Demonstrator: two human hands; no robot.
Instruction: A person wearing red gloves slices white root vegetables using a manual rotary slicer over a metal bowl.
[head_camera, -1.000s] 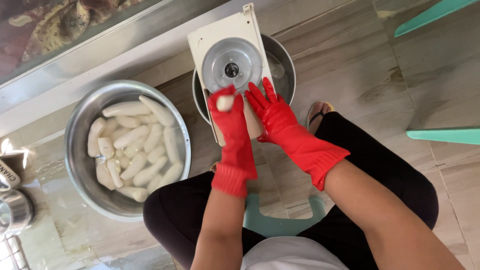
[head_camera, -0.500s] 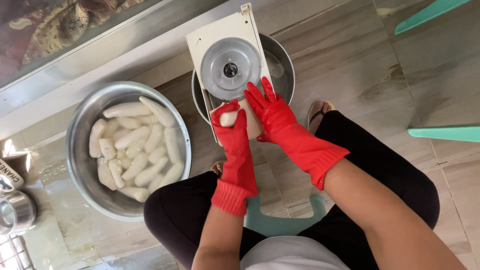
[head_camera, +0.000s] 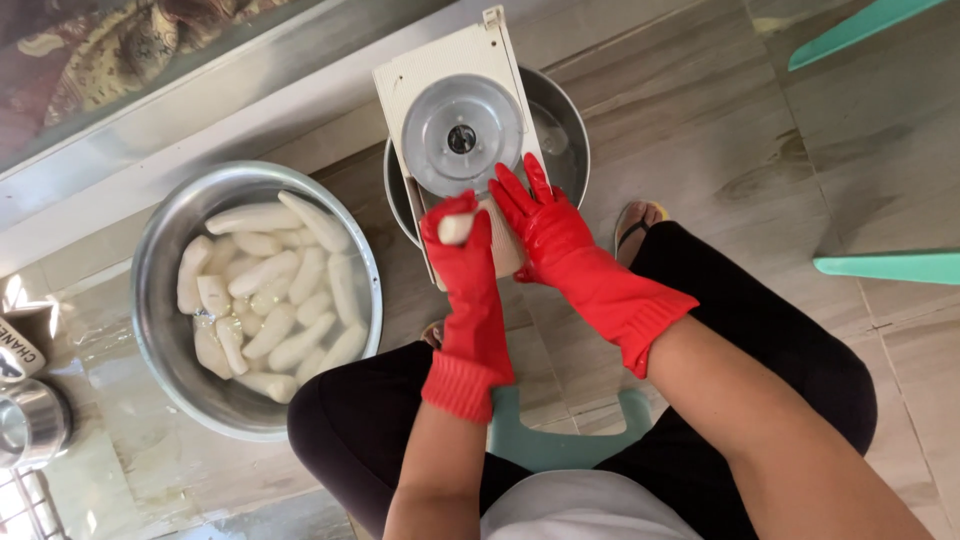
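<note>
Both my hands wear red rubber gloves. My left hand (head_camera: 462, 262) grips a short white peeled root piece (head_camera: 456, 229) against the lower part of a cream slicer board (head_camera: 420, 90) with a round metal blade disc (head_camera: 461, 137). My right hand (head_camera: 545, 225) lies flat with fingers spread on the slicer's lower right side. The slicer rests across a metal bowl (head_camera: 565, 125) on the floor.
A large metal basin (head_camera: 160, 330) at the left holds several white peeled roots (head_camera: 270, 290) in water. A metal ledge (head_camera: 200, 110) runs along the top. Teal stool parts (head_camera: 885, 266) stand at the right, metal containers (head_camera: 30, 425) at the far left. My knees flank a teal seat (head_camera: 560, 445).
My left hand has slid the root piece down the slicer toward me, away from the blade disc. My right hand has stayed on the slicer.
</note>
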